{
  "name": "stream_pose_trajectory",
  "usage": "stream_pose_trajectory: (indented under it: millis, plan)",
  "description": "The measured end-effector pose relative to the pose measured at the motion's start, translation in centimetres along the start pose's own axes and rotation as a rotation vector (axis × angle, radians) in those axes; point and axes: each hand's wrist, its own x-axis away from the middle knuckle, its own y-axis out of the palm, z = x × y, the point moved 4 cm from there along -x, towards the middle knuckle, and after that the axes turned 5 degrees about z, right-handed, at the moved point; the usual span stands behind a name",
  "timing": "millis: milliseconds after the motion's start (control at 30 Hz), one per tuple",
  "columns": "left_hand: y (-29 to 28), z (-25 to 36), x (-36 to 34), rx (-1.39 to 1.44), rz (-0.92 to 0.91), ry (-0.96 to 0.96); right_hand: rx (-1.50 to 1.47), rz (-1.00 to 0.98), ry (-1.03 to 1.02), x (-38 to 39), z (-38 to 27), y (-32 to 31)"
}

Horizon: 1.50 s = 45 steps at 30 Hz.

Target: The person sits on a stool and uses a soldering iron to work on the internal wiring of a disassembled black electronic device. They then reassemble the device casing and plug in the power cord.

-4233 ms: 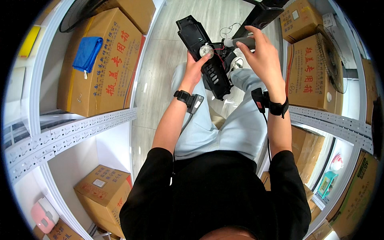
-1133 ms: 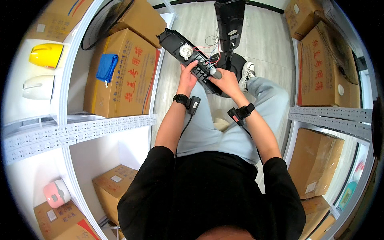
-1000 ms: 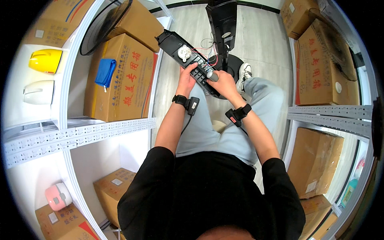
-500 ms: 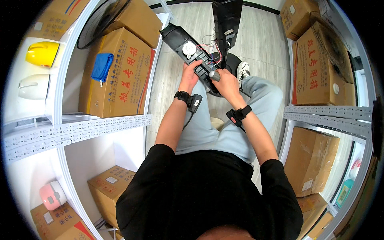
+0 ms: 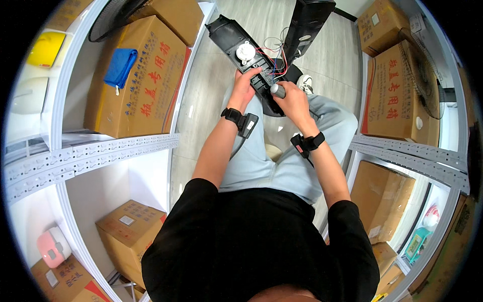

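A long black plastic housing [image 5: 226, 38] slants across in front of my knees, its inner side up. My left hand [image 5: 244, 86] is closed on its left edge, thumb laid across the top. Fixed inside the housing is a round white motor-like part [image 5: 245, 52]. Thin red, blue and white wires [image 5: 283, 59] run from it towards a tall black column [image 5: 308, 25]. My right hand [image 5: 293, 103] is closed around a round grey handle [image 5: 277, 90] of a tool at the housing's near end. The tool's tip is hidden, so its kind does not show.
White metal shelves [image 5: 126, 143] flank me on both sides, loaded with cardboard boxes [image 5: 146, 85]. A blue cloth [image 5: 121, 68] hangs on one box at left. Round black fan grilles [image 5: 421, 75] lean at both sides. A dark round base [image 5: 291, 75] rests on the floor by my shoe.
The housing and the black column now sit further right in the picture. The grey handle has turned and shifted slightly right. My left hand keeps its hold, and the shelves have shifted as the view moved.
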Motion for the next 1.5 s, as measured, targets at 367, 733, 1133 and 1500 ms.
stream_pose_trajectory:
  millis: [367,733,1133,1500]
  plan:
    - [-1.0,1.2,-0.1,0.027,-0.010,0.041,-0.220,0.259,0.009,-1.6,-0.2,-9.1]
    - [-0.7,1.8,0.4,-0.009,-0.023,0.046,-0.477,0.353,0.055,-1.8,-7.3,-14.3]
    - [-0.2,2.0,1.0,-0.039,-0.026,0.089,-0.347,0.438,-0.160,-6.9,-9.6,-8.6]
    - [-1.5,1.2,0.3,0.230,-0.001,-0.098,-0.304,0.421,-0.151,-7.7,-9.9,-6.9]
